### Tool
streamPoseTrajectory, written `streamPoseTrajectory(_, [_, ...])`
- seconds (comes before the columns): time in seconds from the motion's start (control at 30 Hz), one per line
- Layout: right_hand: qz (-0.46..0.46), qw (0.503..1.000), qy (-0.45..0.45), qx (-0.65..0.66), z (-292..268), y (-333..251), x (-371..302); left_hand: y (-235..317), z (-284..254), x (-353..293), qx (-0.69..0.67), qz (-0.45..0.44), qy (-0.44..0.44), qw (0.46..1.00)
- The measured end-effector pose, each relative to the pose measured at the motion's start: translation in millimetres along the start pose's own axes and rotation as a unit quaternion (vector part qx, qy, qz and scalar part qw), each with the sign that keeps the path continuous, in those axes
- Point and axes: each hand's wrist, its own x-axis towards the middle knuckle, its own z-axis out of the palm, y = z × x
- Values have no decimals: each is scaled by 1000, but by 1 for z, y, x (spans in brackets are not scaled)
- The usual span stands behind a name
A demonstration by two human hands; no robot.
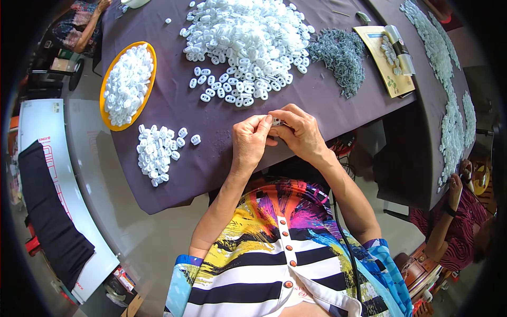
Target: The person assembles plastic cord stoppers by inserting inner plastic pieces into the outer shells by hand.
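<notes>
Above the near edge of the table, my left hand [250,141] and my right hand [299,131] meet with fingers pinched together. Between their fingertips is a small white two-hole plastic piece [277,122], mostly covered by the fingers. Just beyond my hands lies a big pile of loose white oval two-hole pieces [243,39], with stray ones along its near side. To my left, a smaller heap of white pieces [155,153] rests on the cloth. An orange oval dish [153,68] behind that heap is full of white pieces.
A mound of tiny grey parts [338,59] sits right of the big pile, beside a tan card [380,63] carrying clear packaging. Another table [417,121] at right holds more pale pieces, with a person's hand [456,187] near it. Black cloth [53,211] drapes a white board at left.
</notes>
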Motion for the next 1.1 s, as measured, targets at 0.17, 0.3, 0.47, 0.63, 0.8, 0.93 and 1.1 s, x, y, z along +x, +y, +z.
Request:
streamPoseTrajectory(0.17, [-14, 1000, -8, 15, -1, 1, 1, 0, -3, 0, -51, -36, -31, 998])
streamPoseTrajectory(0.3, [-12, 1000, -15, 14, -4, -1, 2, 3, -5, 1, -30, -37, -49, 998])
streamPoseTrajectory(0.47, [23, 999, -3, 27, -2, -6, 0, 4, -5, 0, -52, -59, -48, 996])
streamPoseTrajectory(0.63, [-6, 1000, -1, 4, -1, -1, 0, 6, -4, 1, -36, -51, -36, 997])
streamPoseTrajectory(0.8, [-10, 1000, -1, 9, -2, 2, -1, 5, -4, 0, -66, -65, -33, 995])
streamPoseTrajectory(0.93, [-25, 1000, 3, -2, 1, 3, -4, 2, -4, 0, -56, -67, -24, 996])
streamPoseTrajectory(1.1, [-22, 1000, -2, -14, 1, 2, -6, -2, -3, -1, -66, -55, -24, 996])
